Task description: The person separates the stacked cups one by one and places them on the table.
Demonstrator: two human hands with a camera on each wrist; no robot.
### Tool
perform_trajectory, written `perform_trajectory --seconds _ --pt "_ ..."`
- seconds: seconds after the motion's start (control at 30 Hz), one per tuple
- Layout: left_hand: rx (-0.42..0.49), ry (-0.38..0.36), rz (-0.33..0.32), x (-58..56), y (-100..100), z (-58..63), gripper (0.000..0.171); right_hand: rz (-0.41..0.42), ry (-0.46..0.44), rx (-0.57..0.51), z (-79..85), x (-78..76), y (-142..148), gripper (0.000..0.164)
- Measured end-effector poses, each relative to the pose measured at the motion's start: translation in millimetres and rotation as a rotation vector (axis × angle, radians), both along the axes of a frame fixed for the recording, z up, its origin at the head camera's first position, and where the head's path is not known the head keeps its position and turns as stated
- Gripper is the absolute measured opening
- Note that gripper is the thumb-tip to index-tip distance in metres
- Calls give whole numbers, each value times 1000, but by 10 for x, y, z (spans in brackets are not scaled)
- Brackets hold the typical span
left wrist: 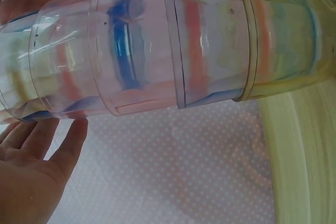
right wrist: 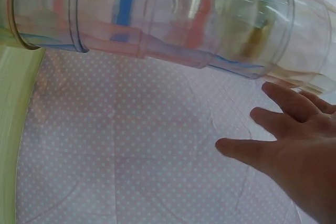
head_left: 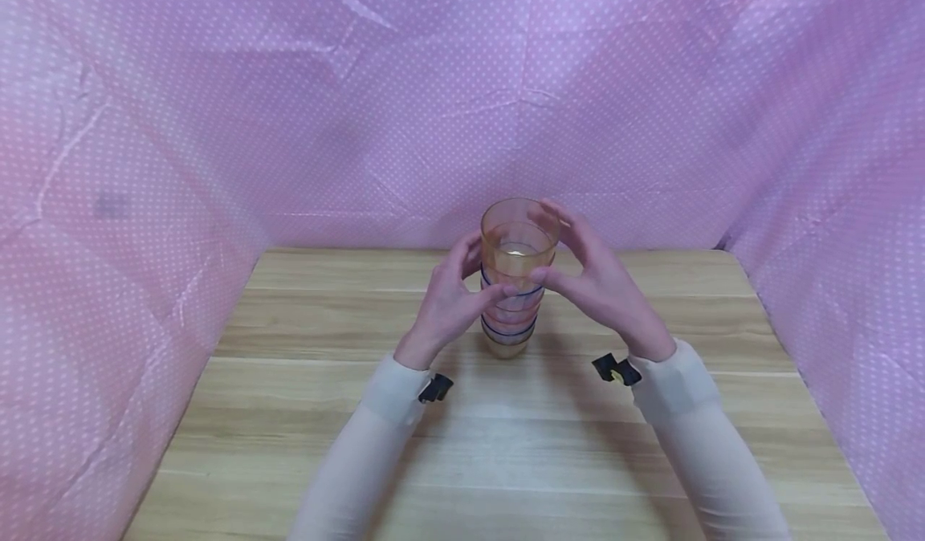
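A tall stack of nested clear plastic cups (head_left: 511,315) stands upright on the wooden table, tinted yellow, pink and blue. Its topmost member is a yellow-tinted cup (head_left: 506,240) with the mouth facing up. From the left, my left hand (head_left: 450,304) holds the upper part of the stack, thumb in front and fingers behind. On the other side my right hand (head_left: 600,288) grips the top cup between thumb and fingers, a little higher. Several right-hand fingers (right wrist: 236,150) are spread below the stack's edge in the right wrist view.
The wooden table (head_left: 499,445) has its back edge just behind the stack. Pink polka-dot cloth (head_left: 405,107) hangs behind the table and along both sides. A small black clip-like piece (head_left: 436,388) is on each white sleeve cuff.
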State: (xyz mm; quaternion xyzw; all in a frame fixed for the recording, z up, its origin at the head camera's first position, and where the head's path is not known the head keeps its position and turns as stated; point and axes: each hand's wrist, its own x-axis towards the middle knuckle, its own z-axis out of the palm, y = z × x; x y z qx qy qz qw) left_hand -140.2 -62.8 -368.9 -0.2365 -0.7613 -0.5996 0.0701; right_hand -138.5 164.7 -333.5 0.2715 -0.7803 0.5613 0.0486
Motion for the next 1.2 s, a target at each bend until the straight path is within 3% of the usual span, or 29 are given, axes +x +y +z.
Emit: perform_trajectory --seconds 0.23,0.4,1.1,1.2 --pt "-7 5 -5 -3 -8 -14 77 64 44 -64 -21 -55 -48 91" --pt "0 25 -15 -24 -10 -36 77 106 22 -102 -28 -90 -60 91" --pt "-7 18 -15 -19 -7 -57 73 107 117 -146 -81 -106 -90 90" --pt "-14 16 -10 -10 -18 -71 84 111 114 -142 -86 -105 -95 90"
